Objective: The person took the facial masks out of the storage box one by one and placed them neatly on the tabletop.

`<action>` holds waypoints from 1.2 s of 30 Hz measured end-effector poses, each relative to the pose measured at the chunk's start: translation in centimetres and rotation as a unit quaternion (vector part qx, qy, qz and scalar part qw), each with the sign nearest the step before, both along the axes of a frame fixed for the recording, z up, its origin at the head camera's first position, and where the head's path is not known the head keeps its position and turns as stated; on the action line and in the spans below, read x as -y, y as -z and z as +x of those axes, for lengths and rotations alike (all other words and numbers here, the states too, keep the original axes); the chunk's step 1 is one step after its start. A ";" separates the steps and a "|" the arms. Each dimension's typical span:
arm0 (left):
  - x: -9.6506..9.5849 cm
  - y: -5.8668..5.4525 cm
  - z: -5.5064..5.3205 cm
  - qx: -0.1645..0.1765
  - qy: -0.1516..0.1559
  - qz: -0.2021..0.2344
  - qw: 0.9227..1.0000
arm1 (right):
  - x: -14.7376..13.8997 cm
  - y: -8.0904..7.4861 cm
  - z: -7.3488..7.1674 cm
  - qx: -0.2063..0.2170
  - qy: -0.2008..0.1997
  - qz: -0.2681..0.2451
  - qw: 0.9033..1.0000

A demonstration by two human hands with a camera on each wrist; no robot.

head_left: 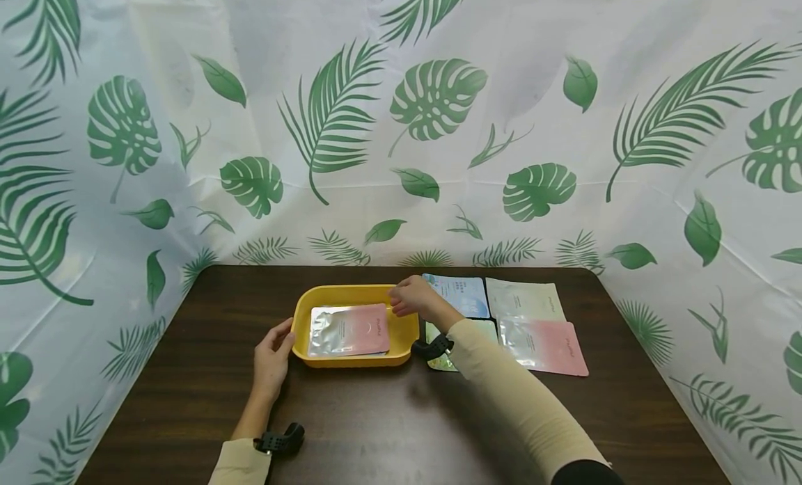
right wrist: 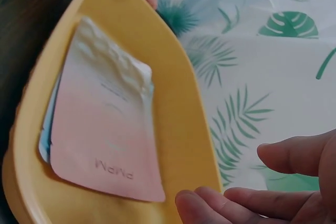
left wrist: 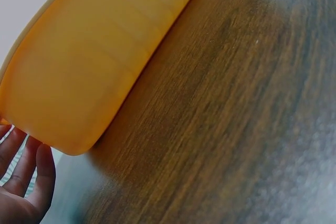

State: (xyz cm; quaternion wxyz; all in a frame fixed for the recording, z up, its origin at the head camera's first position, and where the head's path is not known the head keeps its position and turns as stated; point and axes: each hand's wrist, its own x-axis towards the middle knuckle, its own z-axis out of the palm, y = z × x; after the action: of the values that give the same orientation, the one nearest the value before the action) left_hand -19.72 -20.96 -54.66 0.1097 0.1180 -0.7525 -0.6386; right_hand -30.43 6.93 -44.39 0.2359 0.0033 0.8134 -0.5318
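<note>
A yellow plastic tray (head_left: 357, 362) sits on the dark wood table, with a pink-and-silver foil mask packet (head_left: 360, 330) lying flat inside. In the right wrist view, a blue edge of another packet (right wrist: 46, 135) shows beneath it. At the tray's left end, my left hand (head_left: 272, 356) holds the rim, its fingertips at the top edge and thumb against the outer wall. My right hand (head_left: 418, 298) hovers over the tray's right end. Its thumb and fingers (right wrist: 202, 208) are apart with nothing between them.
Right of the tray lie several flat packets: a blue one (head_left: 462, 297), a cream one (head_left: 526, 300), a pink one (head_left: 551, 347) and a green one (head_left: 434, 333) partly hidden by the right forearm. A leaf-patterned sheet (head_left: 351, 227) hangs along the table's back edge.
</note>
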 end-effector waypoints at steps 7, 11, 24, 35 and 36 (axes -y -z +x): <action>-0.1 0.0 0.0 0.002 0.002 0.000 1.000 | 1.1 1.4 0.1 0.009 0.000 0.007 1.000; -0.1 0.1 0.0 -0.002 -0.002 -0.001 1.000 | 1.6 2.2 0.2 0.007 0.008 0.034 0.999; -0.2 -0.2 0.0 0.000 -0.005 0.002 1.000 | 2.7 3.0 1.0 0.005 -0.005 0.106 0.994; -0.3 -0.3 0.1 -0.014 -0.014 0.008 1.000 | 3.2 4.0 1.6 -0.013 0.030 0.057 0.998; -0.3 -0.3 0.1 -0.011 -0.014 0.008 1.000 | 3.2 4.2 1.6 -0.013 0.039 0.050 0.998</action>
State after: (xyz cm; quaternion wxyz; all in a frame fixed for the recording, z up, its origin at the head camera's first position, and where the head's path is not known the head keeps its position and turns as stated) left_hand -19.61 -20.64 -54.39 0.1263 0.1225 -0.7442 -0.6443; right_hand -28.88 3.72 -48.55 0.2042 0.0400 0.8413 -0.4990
